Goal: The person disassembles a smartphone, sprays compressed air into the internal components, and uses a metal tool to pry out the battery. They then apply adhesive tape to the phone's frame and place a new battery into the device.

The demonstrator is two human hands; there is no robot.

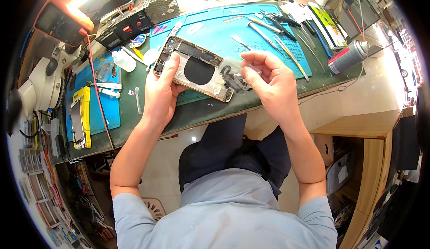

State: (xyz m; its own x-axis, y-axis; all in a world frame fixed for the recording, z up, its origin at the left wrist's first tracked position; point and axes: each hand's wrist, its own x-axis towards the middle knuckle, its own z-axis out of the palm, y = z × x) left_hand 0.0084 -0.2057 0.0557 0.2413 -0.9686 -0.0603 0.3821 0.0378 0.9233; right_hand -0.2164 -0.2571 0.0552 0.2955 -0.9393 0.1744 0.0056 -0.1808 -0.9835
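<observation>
My left hand (166,81) grips an opened phone housing (183,61) near its upper left end, thumb on the inside face. The housing is tilted above the blue silicone mat (201,25), with a dark oval in its middle and components along the upper edge. My right hand (264,76) is at the housing's right end, thumb and fingers closed on a thin, see-through film or small bag (239,68). Dark small parts (230,77) show at that end; whether they lie in the film or in the housing I cannot tell.
Several tweezers and screwdrivers (268,27) lie on the mat. A spray can (347,57) is at the right, a white bottle (124,61) and yellow-cased item (80,119) at the left, with a multimeter (60,18) and microscope (42,83). The green bench's front edge crosses below my hands.
</observation>
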